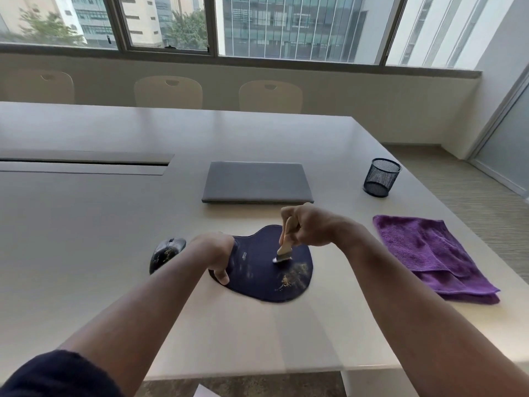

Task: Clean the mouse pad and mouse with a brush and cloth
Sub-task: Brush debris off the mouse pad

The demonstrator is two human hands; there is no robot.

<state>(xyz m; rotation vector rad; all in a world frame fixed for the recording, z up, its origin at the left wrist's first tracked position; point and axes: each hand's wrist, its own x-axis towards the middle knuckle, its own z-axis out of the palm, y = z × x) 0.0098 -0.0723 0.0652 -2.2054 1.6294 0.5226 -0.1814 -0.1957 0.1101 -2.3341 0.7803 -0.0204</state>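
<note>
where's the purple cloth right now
In the head view, the folded purple terry cloth lies flat on the pale table at the right, untouched, just right of the dark blue mouse pad and nearer than the black mesh cup.

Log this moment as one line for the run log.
step: brushing mouse pad | right hand: holds brush | left hand: steadies pad | crumbs: on pad | mouse: dirty | purple cloth: unused
</note>
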